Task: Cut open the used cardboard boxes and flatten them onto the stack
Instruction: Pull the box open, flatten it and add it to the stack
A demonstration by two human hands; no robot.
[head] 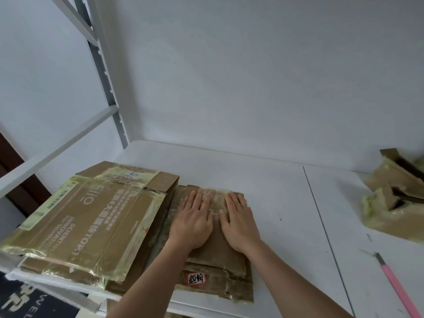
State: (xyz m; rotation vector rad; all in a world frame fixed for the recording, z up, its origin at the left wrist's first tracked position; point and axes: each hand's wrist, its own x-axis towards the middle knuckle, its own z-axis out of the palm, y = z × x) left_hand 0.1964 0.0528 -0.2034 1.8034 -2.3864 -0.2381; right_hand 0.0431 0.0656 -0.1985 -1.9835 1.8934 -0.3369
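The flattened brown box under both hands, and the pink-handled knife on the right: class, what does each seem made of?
Flattened brown box: corrugated cardboard by its look, matte brown, with glossy yellowish tape strips. Pink-handled knife: handle probably plastic, smooth and bright pink; the grey tip looks like metal.

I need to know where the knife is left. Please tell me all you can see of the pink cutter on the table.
The pink cutter is a slim utility knife with a pink, plastic-looking handle and a short grey metal tip. It lies flat and slanted on the white table, near the right edge of the view, tip pointing away from the person. Its lower end runs out of frame. Neither hand touches it.
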